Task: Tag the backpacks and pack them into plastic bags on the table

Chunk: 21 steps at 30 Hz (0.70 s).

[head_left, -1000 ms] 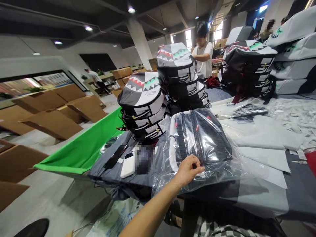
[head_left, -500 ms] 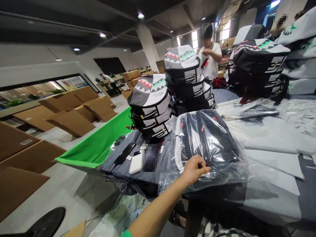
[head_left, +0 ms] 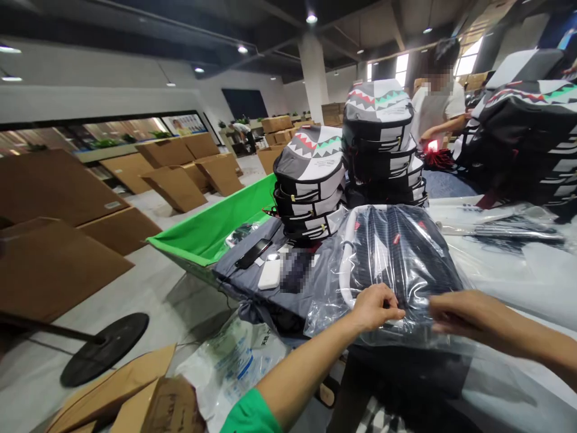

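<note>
A dark backpack sealed in a clear plastic bag (head_left: 396,258) lies on the table in front of me. My left hand (head_left: 374,307) is closed in a pinch on the near edge of the plastic bag. My right hand (head_left: 455,313) reaches in from the right onto the same edge, its fingers curled on the plastic and blurred by motion. Behind the bag stand stacks of grey-and-black backpacks with zigzag teeth prints (head_left: 311,180).
A phone (head_left: 253,253) and a white power bank (head_left: 269,275) lie on grey fabric at the table's left. A green cloth bin (head_left: 211,228), cardboard boxes (head_left: 54,240) and a round black base (head_left: 106,346) stand on the floor. A person (head_left: 439,108) works at the far side.
My right hand has come into view and reached the bag's near edge beside the left hand. The view has swung left and down.
</note>
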### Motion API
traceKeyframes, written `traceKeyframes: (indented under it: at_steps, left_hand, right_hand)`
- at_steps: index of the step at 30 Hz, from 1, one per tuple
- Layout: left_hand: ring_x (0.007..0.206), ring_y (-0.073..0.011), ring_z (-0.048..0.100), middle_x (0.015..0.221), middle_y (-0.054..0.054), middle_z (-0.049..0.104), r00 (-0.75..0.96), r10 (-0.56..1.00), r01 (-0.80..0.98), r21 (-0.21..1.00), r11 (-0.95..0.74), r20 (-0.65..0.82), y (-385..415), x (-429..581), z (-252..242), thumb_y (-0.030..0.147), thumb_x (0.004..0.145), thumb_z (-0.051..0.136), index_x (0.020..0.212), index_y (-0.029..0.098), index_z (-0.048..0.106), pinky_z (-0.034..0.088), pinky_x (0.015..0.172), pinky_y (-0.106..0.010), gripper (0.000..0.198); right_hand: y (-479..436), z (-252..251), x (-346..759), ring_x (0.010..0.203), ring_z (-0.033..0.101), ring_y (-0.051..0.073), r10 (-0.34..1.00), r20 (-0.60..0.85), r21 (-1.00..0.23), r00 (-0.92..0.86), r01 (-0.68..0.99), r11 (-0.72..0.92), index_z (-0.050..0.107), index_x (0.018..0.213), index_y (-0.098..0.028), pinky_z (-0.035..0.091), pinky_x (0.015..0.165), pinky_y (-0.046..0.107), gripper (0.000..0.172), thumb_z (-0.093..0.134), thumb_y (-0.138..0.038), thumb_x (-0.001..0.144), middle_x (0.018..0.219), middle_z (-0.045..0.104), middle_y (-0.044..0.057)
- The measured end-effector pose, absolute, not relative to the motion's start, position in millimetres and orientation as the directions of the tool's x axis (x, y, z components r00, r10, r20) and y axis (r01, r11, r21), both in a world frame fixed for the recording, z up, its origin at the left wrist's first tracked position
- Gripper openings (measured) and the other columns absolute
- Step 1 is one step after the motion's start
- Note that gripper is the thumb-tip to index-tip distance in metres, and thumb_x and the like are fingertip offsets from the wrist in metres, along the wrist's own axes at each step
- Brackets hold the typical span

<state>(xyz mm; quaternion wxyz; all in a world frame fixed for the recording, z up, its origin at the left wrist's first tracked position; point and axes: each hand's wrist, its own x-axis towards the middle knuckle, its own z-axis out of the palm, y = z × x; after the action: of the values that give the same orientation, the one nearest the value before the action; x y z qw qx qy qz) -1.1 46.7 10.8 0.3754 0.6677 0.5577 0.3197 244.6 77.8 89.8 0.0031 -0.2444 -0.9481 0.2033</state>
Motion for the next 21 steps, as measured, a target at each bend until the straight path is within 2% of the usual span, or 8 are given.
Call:
traceKeyframes:
  at_steps: [2, 4, 7, 11, 14, 17, 19, 21]
  left_hand:
    - [0.08, -0.0137, 0.059, 0.083, 0.004, 0.065, 0.188, 0.982, 0.519, 0.848, -0.104, 0.005, 47, -2, 11, 0.026, 0.073, 0.084, 0.062, 0.019, 0.066, 0.04, 0.073, -0.025, 0.022]
    - [0.079, -0.0136, 0.058, 0.082, 0.004, 0.065, 0.194, 0.981, 0.543, 0.832, -0.112, 0.006, 47, -2, 12, 0.026, 0.073, 0.084, 0.063, 0.019, 0.066, 0.039, 0.072, -0.025, 0.023]
    - [0.078, -0.0136, 0.057, 0.078, 0.004, 0.063, 0.194, 0.981, 0.563, 0.817, -0.12, 0.01, 46, -3, 11, 0.027, 0.076, 0.084, 0.061, 0.019, 0.065, 0.038, 0.071, -0.026, 0.025]
    - [0.082, -0.0144, 0.059, 0.08, 0.004, 0.064, 0.2, 0.98, 0.564, 0.815, -0.131, 0.019, 47, -1, 9, 0.029, 0.077, 0.085, 0.062, 0.019, 0.065, 0.039, 0.076, -0.027, 0.027]
    - [0.087, -0.0164, 0.061, 0.086, 0.002, 0.067, 0.214, 0.976, 0.605, 0.78, -0.159, 0.032, 45, 1, 13, 0.03, 0.079, 0.083, 0.064, 0.019, 0.065, 0.042, 0.081, -0.029, 0.025]
    - [0.101, -0.0189, 0.062, 0.105, -0.001, 0.071, 0.321, 0.939, 0.623, 0.72, -0.306, 0.121, 31, -10, 24, 0.033, 0.083, 0.081, 0.074, 0.02, 0.068, 0.044, 0.091, -0.032, 0.021]
    - [0.118, -0.0224, 0.057, 0.12, -0.003, 0.069, 0.404, 0.889, 0.632, 0.637, -0.442, 0.215, 16, -29, 32, 0.036, 0.085, 0.08, 0.081, 0.02, 0.068, 0.039, 0.103, -0.037, 0.02]
    - [0.132, -0.026, 0.048, 0.129, -0.004, 0.066, 0.401, 0.876, 0.695, 0.533, -0.482, 0.269, -1, -53, 37, 0.035, 0.088, 0.077, 0.085, 0.021, 0.067, 0.031, 0.112, -0.044, 0.017]
  right_hand:
    - [104, 91, 207, 0.06, 0.053, 0.015, 0.425, -0.228, -0.247, -0.876, 0.474, 0.845, 0.052, 0.076, -0.024, 0.028, 0.056, 0.028, 0.015, 0.058, -0.031, 0.087, 0.067, 0.057, -0.003]
    - [125, 90, 188, 0.06, 0.055, 0.017, 0.488, -0.297, -0.178, -0.821, 0.549, 0.816, 0.052, 0.078, -0.025, 0.025, 0.057, 0.028, 0.015, 0.066, -0.031, 0.077, 0.066, 0.058, -0.003]
    - [144, 89, 197, 0.061, 0.055, 0.018, 0.641, -0.27, -0.212, -0.718, 0.694, 0.688, 0.046, 0.081, -0.026, 0.029, 0.057, 0.027, 0.031, 0.07, -0.046, 0.074, 0.067, 0.058, -0.003]
    - [132, 84, 223, 0.061, 0.052, 0.018, 0.775, -0.141, -0.231, -0.616, 0.782, 0.579, 0.04, 0.076, -0.025, 0.034, 0.057, 0.028, 0.031, 0.054, -0.051, 0.085, 0.067, 0.057, -0.001]
    - [108, 66, 222, 0.062, 0.053, 0.017, 0.729, -0.067, -0.336, -0.681, 0.703, 0.626, 0.047, 0.078, -0.025, 0.035, 0.059, 0.028, 0.031, 0.055, -0.054, 0.085, 0.071, 0.06, -0.001]
    - [97, 46, 215, 0.062, 0.053, 0.018, 0.68, -0.086, -0.388, -0.729, 0.653, 0.651, 0.048, 0.077, -0.025, 0.033, 0.058, 0.029, 0.043, 0.056, -0.066, 0.084, 0.072, 0.06, -0.001]
    - [98, 36, 215, 0.062, 0.053, 0.018, 0.666, -0.095, -0.406, -0.74, 0.64, 0.652, 0.046, 0.076, -0.025, 0.032, 0.057, 0.029, 0.05, 0.053, -0.073, 0.084, 0.072, 0.06, 0.0]
    - [101, 30, 218, 0.062, 0.053, 0.019, 0.66, -0.069, -0.416, -0.748, 0.623, 0.662, 0.045, 0.076, -0.025, 0.032, 0.058, 0.03, 0.052, 0.05, -0.076, 0.085, 0.072, 0.06, 0.0]
